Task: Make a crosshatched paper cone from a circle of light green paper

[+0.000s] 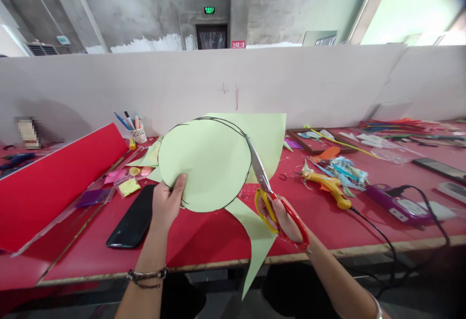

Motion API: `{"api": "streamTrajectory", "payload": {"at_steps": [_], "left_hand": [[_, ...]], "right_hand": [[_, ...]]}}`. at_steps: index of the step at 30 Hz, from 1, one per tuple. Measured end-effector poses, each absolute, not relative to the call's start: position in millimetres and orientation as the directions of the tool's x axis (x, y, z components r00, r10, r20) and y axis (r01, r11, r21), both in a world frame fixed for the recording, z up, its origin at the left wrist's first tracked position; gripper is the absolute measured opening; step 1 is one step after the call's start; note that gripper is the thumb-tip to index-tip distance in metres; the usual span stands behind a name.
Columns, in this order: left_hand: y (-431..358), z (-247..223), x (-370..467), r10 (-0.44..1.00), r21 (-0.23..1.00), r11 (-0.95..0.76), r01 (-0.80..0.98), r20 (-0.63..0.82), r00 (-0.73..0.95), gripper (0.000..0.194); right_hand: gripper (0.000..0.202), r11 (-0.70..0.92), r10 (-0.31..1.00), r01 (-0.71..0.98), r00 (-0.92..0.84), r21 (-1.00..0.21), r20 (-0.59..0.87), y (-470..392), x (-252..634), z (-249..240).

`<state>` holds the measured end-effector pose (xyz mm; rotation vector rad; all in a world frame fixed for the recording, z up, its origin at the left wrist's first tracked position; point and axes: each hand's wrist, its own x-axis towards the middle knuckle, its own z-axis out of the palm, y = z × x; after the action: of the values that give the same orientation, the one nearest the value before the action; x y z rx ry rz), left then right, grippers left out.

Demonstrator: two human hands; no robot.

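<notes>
My left hand grips the lower left edge of a pale green sheet of paper, thumb on top and fingers behind. A rounded outline in black marker runs around the sheet, doubled along its top. The sheet's left and lower edges are cut round, while an uncut part spreads behind at the upper right. A cut strip of the same paper hangs down past the table edge. In my right hand are scissors with red and yellow handles, their blades on the paper at the right side of the outline.
A black phone lies by my left wrist, near a red board and a pen cup. To the right are a yellow glue gun with its cord, a purple power strip, shredded strips and a shallow tray.
</notes>
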<state>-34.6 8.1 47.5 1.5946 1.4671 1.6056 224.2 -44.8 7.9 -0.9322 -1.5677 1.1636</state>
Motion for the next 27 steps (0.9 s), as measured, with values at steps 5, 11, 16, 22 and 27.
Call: {"api": "streamTrajectory", "payload": {"at_steps": [5,11,16,22,27], "left_hand": [[8.2,48.8,-39.0,0.877,0.884,-0.320,0.341,0.412,-0.247,0.029],[8.2,50.6,-40.9,0.890,0.900,-0.321,0.295,0.394,-0.231,0.032],[9.4,51.2,-45.7,0.887,0.884,-0.327,0.335,0.410,-0.215,0.033],[10.5,50.5,-49.9,0.890,0.879,-0.334,0.340,0.413,-0.192,0.034],[10.6,50.7,-52.6,0.895,0.882,-0.329,0.338,0.406,-0.187,0.036]], "right_hand": [[0.045,0.255,0.936,0.041,-0.263,-0.966,0.236,-46.0,222.3,12.5],[0.044,0.286,0.924,0.063,-0.282,-0.956,0.258,-45.1,225.4,9.2],[0.042,0.269,0.930,0.050,-0.272,-0.962,0.246,-43.0,226.8,8.2],[0.043,0.229,0.940,0.043,-0.270,-0.972,0.210,-45.1,225.7,14.8],[0.048,0.232,0.946,0.086,-0.252,-0.969,0.204,-46.1,222.2,22.4]]}}
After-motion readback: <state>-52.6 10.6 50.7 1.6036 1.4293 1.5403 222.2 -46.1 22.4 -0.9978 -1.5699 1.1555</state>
